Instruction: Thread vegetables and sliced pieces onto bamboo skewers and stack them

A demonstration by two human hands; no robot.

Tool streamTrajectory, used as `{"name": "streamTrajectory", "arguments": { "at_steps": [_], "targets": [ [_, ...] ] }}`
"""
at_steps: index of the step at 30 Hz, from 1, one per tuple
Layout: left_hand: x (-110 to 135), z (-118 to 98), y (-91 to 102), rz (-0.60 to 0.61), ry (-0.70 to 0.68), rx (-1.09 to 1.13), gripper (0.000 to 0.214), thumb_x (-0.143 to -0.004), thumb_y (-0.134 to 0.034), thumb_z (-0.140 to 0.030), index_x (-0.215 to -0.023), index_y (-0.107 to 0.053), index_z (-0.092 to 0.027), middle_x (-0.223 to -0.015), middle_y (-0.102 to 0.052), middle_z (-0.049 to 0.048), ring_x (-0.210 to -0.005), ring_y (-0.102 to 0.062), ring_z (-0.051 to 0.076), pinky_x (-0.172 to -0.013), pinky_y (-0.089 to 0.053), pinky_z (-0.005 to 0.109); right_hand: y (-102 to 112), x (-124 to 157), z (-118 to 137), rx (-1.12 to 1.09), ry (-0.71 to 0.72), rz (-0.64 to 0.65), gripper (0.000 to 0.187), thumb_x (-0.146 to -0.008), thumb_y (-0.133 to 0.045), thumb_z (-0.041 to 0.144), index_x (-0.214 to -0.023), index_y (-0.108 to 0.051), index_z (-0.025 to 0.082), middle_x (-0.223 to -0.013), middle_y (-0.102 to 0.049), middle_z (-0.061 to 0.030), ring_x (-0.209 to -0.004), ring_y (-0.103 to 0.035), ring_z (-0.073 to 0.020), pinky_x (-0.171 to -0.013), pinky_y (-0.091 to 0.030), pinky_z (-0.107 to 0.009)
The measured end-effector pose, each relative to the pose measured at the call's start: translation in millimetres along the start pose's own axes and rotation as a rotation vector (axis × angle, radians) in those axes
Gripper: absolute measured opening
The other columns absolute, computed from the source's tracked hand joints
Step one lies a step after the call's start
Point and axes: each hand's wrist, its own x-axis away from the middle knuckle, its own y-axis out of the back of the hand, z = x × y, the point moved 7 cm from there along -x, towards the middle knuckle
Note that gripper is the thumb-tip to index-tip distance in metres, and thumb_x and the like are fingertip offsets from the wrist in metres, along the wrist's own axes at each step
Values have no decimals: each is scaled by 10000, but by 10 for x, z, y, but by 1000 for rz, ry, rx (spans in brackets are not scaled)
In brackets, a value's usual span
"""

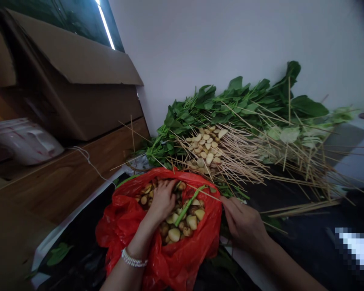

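Observation:
A red plastic bag [121, 218] lies open in front of me, full of small potatoes [174, 235], some cut with pale faces showing. My left hand [163, 199] reaches into it, fingers bent down among the potatoes; their tips and whatever they grip are hidden. At the bag's right rim my right hand [241, 218] is closed on a thin bamboo skewer [204, 192], whose far end points left over the potatoes. A green stem [188, 207] rests on the potatoes beneath the skewer.
Behind the bag, skewered potato slices [208, 145] lie on a heap of bamboo skewers [245, 151]. Leafy greens [230, 101] line the white wall. Pale cabbage-like leaves [291, 135] sit to the right. At left stand a cardboard box [87, 101] and a white bucket [27, 141].

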Motion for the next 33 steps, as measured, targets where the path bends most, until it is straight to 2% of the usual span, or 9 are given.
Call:
{"name": "streamTrajectory", "arguments": {
  "at_steps": [3,5,10,13,17,21,26,28,33],
  "targets": [
    [-24,148,150,-136,134,464,379,-664,-383,-107,-910,-665,-168,-864,-701,70,-816,-649,210,-789,-508,357,1,2,-3,7,-7,-4,302,-964,-351,155,-1171,-571,142,-867,-660,-78,-749,-637,-162,-694,-481,-261],
    [-18,243,223,-241,200,594,281,-663,-385,-137,-775,-639,-177,-766,-679,49,-715,-635,194,-698,-516,322,2,6,-5,8,-6,-8,299,-963,-355,153,-1165,-575,141,-875,-664,-82,-767,-639,-164,-709,-482,-260],
    [-2,197,260,-271,121,266,275,-762,-425,-154,-875,-675,-184,-909,-714,68,-881,-637,222,-840,-484,365,1,15,-15,6,5,-10,294,-952,-373,142,-1161,-579,127,-866,-656,-80,-754,-639,-170,-699,-483,-270],
    [13,58,158,-164,13,-60,414,-760,-438,-94,-1081,-685,-182,-1092,-710,98,-1050,-569,280,-931,-419,440,-6,20,-24,-8,2,-1,294,-944,-384,135,-1165,-578,125,-862,-648,-75,-751,-638,-172,-684,-481,-269],
    [44,-49,-4,-10,-31,-335,558,-760,-439,-60,-1261,-617,-229,-1268,-641,117,-1188,-465,345,-919,-358,537,-22,25,-14,-2,5,18,296,-946,-380,141,-1158,-586,125,-861,-647,-73,-746,-635,-172,-686,-484,-273],
    [39,-10,3,6,10,-299,543,-759,-418,-57,-1224,-639,-230,-1187,-678,126,-1168,-483,329,-917,-351,524,-34,22,-8,0,-11,32,311,-948,-361,148,-1154,-594,129,-856,-651,-75,-749,-632,-166,-696,-490,-267],
    [-3,138,130,-84,130,346,485,-680,-371,-80,-1006,-712,-193,-829,-708,56,-817,-621,214,-802,-460,356,-39,27,-11,9,-7,21,303,-949,-367,155,-1136,-604,135,-869,-661,-83,-761,-642,-174,-703,-497,-272],
    [-5,140,166,-113,147,450,444,-668,-370,-102,-936,-713,-184,-801,-700,44,-784,-622,208,-770,-467,339,-44,33,-16,6,-1,21,299,-949,-371,154,-1141,-600,131,-875,-661,-85,-765,-643,-176,-706,-496,-274],
    [30,44,175,-94,119,-108,250,-753,-481,-224,-786,-729,-219,-935,-721,83,-967,-575,310,-862,-416,453,-43,35,-24,9,3,27,300,-947,-373,146,-1152,-592,131,-886,-659,-84,-762,-639,-172,-700,-486,-268]
  ]
}}
